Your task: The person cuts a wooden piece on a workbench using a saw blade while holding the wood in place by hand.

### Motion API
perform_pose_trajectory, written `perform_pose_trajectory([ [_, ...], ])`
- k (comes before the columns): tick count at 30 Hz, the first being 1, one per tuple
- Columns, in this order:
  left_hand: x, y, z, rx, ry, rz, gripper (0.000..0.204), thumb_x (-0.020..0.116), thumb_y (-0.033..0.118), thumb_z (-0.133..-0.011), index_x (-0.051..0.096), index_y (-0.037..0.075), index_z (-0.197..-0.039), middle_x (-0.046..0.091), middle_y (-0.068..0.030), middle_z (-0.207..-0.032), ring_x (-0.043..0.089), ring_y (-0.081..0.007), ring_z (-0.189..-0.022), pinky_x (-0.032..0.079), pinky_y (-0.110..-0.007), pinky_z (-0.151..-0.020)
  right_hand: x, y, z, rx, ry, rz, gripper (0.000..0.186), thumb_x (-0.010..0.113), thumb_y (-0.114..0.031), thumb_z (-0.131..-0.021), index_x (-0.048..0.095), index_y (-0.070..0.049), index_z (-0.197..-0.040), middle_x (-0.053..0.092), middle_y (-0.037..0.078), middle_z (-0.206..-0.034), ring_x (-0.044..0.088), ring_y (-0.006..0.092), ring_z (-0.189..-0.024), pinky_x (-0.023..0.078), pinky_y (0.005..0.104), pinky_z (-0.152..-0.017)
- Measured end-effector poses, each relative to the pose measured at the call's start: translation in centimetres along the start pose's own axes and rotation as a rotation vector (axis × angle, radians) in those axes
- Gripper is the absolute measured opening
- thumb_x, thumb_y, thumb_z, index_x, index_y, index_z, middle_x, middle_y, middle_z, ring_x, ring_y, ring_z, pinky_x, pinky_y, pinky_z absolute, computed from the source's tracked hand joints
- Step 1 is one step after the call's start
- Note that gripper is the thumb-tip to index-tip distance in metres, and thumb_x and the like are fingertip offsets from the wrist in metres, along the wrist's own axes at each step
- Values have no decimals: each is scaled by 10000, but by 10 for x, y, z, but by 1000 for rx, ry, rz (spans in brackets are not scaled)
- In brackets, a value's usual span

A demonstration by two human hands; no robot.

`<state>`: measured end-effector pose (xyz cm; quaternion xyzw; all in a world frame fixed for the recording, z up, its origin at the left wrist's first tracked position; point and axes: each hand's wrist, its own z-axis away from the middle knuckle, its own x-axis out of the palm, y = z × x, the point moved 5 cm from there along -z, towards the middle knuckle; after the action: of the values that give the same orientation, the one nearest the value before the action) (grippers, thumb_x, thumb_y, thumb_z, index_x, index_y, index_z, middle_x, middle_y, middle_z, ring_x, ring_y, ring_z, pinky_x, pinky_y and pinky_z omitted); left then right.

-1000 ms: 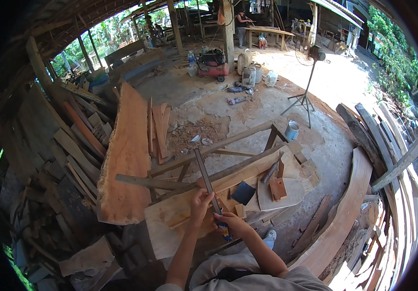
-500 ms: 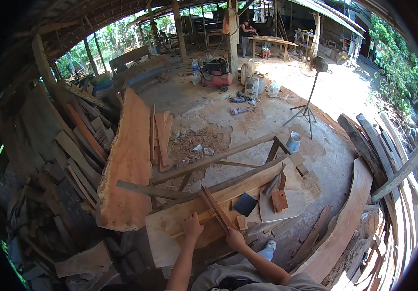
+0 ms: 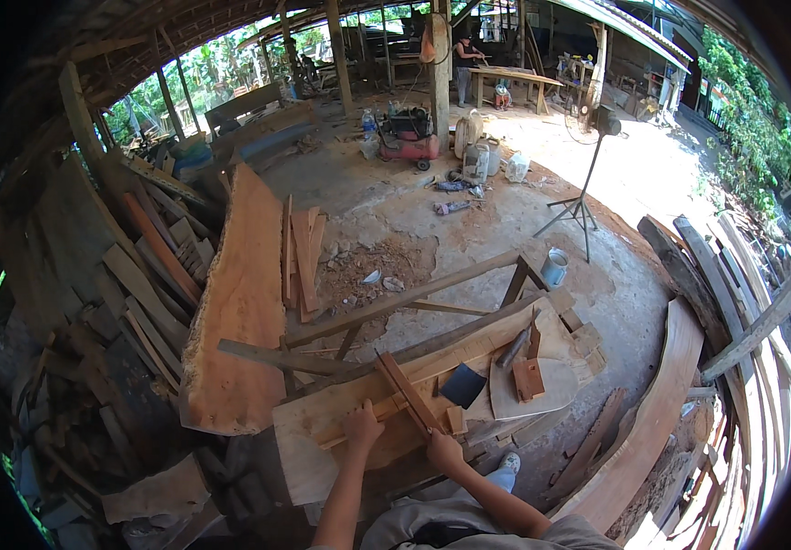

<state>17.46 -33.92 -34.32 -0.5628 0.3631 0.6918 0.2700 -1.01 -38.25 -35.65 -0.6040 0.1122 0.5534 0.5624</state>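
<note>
My left hand (image 3: 363,425) is closed on a pale wooden strip (image 3: 329,436) lying along the plank bench (image 3: 299,449). In my right hand (image 3: 444,450) is the near end of a long, narrow reddish-brown wooden bar (image 3: 402,385). It lies across the strip, slanting away to the left, and has a dark edge; whether it is a saw I cannot tell. Right of it are a dark, flat square sheet (image 3: 462,386) and a small wood block (image 3: 456,421). A reddish-brown wooden piece (image 3: 528,379) and a dark cylindrical object (image 3: 510,351) rest on a rounded board (image 3: 547,392).
A wooden frame (image 3: 404,298) stands just beyond the bench. A wide slab (image 3: 235,321) and stacked offcuts fill the left; long planks (image 3: 643,431) line the right. Farther off are a metal can (image 3: 555,268), a stand fan (image 3: 590,174), a red compressor (image 3: 409,142) and another person (image 3: 465,69).
The view has shifted very slightly. Both hands keep their places on the strip and the bar, with no other clear difference.
</note>
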Motion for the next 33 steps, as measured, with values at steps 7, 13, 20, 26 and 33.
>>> perform_pose_trajectory([
  [7,6,-1,2,11,73,12,393,638,193,-597,479,48,-927,572,-135,-791,547,-277,-799,429,-370,-707,4,1,0,-37,46,41,163,415,-149,-763,478,-13,-826,570,205,-673,569,354,-634,445,451,-588],
  [13,9,-3,2,13,83,-1,369,633,187,-604,473,47,-905,565,-135,-776,544,-282,-788,419,-378,-712,3,-1,2,-55,74,31,169,413,-163,-775,475,-12,-819,566,205,-656,567,358,-625,443,450,-578],
  [20,8,-2,5,27,124,7,365,628,180,-609,468,46,-908,562,-135,-796,540,-281,-804,418,-381,-708,4,1,3,-60,65,37,175,398,-172,-786,476,-17,-816,564,205,-647,565,357,-619,441,452,-568],
  [26,10,-2,3,69,174,-22,390,632,181,-608,458,39,-928,557,-138,-829,539,-284,-804,421,-380,-710,1,-3,4,-63,55,44,168,392,-153,-778,475,-25,-847,572,201,-672,573,351,-639,448,445,-588],
  [33,7,0,5,42,127,11,394,632,162,-609,451,39,-937,554,-138,-836,529,-282,-823,435,-383,-687,3,0,3,-20,12,43,177,386,-175,-796,477,-29,-837,570,206,-681,567,358,-659,440,453,-602],
])
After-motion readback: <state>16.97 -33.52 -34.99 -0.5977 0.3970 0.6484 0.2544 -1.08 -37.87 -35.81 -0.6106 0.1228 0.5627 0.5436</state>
